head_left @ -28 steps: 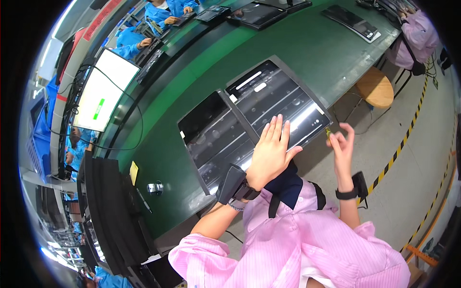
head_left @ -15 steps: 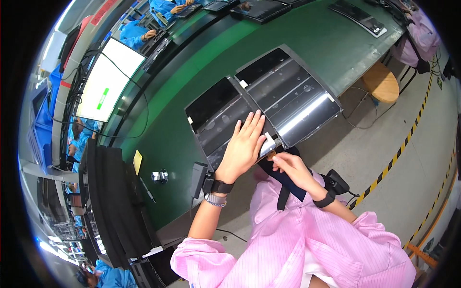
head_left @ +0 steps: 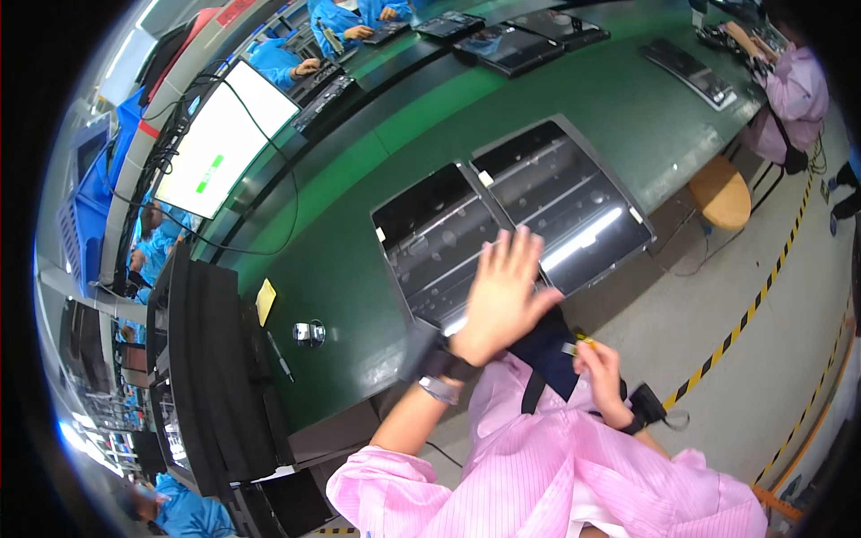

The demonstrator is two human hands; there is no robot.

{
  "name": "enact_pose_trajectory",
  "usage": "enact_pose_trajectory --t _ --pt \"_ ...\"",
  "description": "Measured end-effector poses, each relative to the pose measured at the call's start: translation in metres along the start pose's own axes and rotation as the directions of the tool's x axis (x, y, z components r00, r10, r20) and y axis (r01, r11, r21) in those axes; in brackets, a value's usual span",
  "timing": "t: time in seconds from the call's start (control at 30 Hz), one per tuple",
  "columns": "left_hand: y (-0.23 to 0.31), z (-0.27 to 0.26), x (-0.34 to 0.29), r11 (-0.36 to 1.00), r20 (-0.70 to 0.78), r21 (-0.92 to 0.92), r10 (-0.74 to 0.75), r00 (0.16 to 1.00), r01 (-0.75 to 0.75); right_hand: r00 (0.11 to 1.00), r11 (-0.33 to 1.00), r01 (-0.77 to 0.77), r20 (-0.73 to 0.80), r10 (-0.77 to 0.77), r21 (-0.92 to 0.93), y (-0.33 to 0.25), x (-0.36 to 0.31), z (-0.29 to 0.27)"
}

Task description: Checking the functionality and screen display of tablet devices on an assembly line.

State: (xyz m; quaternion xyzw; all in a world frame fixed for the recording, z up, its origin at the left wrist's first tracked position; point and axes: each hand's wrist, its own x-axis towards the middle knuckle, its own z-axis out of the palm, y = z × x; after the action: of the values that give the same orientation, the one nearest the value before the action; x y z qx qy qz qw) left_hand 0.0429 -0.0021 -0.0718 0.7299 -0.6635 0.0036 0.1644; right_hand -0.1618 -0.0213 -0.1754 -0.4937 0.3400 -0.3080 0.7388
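Left hand (head_left: 504,300) seen open, fingers extended and thumb spread, back of hand upward, above the near end of the seam between two dark glossy panels; whether either panel is touched cannot be told. Right hand (head_left: 603,378) is held off the table edge, near the lap, its fingers curled; a small yellowish item (head_left: 587,340) is pinched between thumb and fingers, its exact kind too small to tell.

Both panels are laid flat, side by side and aslant, at the near edge of the green table (head_left: 354,336): left panel (head_left: 435,235), right panel (head_left: 560,184). Pale tabs are borne at their edges; smudges and bright reflections are noted on both surfaces.

To the left on the same table, a yellow slip (head_left: 265,302), a pen (head_left: 280,357) and a small silvery object (head_left: 309,333) are seen set apart. Beyond these, a lit monitor (head_left: 229,134) is tilted. Wooden stool (head_left: 720,193) placed at the right, below the table's edge.
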Motion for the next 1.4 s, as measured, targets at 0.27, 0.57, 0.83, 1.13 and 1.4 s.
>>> enact_pose_trajectory --t 0.27,0.57,0.83,1.13,1.4 --pt "-0.007 0.039 0.021 0.957 -0.044 0.289 0.018 0.999 -0.005 0.918 0.953 0.297 -0.259 -0.301 -0.056 -0.059 0.042 -0.056" --pt "-0.196 -0.014 0.069 0.936 -0.056 0.322 -0.134 0.989 0.144 0.925 0.891 0.353 -0.037 -0.378 -0.285 -0.104 0.109 -0.022" --pt "-0.367 -0.048 0.116 0.938 -0.014 0.283 -0.204 0.979 0.199 0.929 0.861 0.369 0.097 -0.358 -0.35 -0.09 0.159 0.014" --pt "-0.297 -0.139 0.093 0.92 0.014 0.358 -0.174 0.985 0.158 0.889 0.662 0.394 0.081 -0.451 -0.638 -0.092 0.17 0.032" --pt "-0.165 -0.218 -0.122 0.831 -0.433 0.274 -0.342 0.834 0.483 0.876 0.723 0.415 0.028 -0.481 -0.552 -0.078 0.172 0.025"
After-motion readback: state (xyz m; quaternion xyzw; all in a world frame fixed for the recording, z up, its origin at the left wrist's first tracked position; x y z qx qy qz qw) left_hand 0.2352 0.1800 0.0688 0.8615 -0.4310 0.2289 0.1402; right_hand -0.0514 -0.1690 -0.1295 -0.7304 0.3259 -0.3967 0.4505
